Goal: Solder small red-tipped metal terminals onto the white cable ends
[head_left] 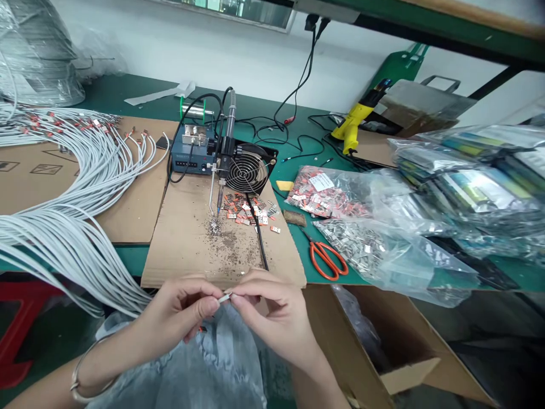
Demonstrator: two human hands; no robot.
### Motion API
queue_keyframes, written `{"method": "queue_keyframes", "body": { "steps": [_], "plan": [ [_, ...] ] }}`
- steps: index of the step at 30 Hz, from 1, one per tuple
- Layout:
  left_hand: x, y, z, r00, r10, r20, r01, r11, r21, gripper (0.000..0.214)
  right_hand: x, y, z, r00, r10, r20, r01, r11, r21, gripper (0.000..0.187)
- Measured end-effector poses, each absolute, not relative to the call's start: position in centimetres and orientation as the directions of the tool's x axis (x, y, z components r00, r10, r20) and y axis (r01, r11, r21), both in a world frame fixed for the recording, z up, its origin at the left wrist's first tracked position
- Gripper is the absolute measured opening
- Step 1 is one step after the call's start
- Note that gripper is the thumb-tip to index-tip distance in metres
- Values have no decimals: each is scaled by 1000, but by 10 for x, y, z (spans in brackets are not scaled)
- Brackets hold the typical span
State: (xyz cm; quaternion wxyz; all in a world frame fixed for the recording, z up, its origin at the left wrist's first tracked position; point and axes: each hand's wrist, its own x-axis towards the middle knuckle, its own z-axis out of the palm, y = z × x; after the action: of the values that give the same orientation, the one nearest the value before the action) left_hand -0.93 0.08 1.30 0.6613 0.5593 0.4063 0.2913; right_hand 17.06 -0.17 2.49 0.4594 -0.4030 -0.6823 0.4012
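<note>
both hands, left hand [181, 312] and right hand [272, 315], pinching a tiny metal connector [225, 297] between their fingers, just below the cardboard sheet [187, 244] on the counter

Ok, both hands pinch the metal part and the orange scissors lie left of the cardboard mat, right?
No: the head view shows the orange scissors right of the cardboard mat; left hand and right hand do pinch the metal part.
</note>
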Motion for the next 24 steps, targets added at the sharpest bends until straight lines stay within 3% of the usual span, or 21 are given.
{"method": "queue_keyframes", "body": {
  "steps": [4, 7, 10, 12, 16, 20, 24],
  "plan": [
    [-10, 2, 15, 524, 833, -177, 122, 133, 984, 29, 176, -3, 27, -290, 903, 315, 201, 380, -903, 18],
    [-10, 2, 15, 543, 822, -171, 129, 119, 984, 26, 176, -1, 22, -286, 921, 265, 122, 309, -943, 18],
    [-11, 5, 15, 580, 796, -176, 123, 127, 984, 23, 171, 3, 9, -337, 940, 59, -176, -2, -984, 7],
    [-11, 7, 15, 613, 765, -197, 129, 149, 980, 22, 166, 6, -3, -431, 899, -76, -323, -233, -917, 14],
    [-12, 7, 12, 614, 751, -244, 155, 189, 970, 23, 163, 9, -17, -531, 831, -168, -328, -384, -863, 27],
    [-11, 3, 9, 500, 822, -271, 164, 218, 962, 26, 169, 9, -7, -441, 886, -141, -239, -267, -933, 9],
    [-9, 1, 9, 404, 908, -110, 276, -7, 961, 24, 173, 5, 4, -301, 954, 17, -1, 17, -1000, 6]
  ]
}}
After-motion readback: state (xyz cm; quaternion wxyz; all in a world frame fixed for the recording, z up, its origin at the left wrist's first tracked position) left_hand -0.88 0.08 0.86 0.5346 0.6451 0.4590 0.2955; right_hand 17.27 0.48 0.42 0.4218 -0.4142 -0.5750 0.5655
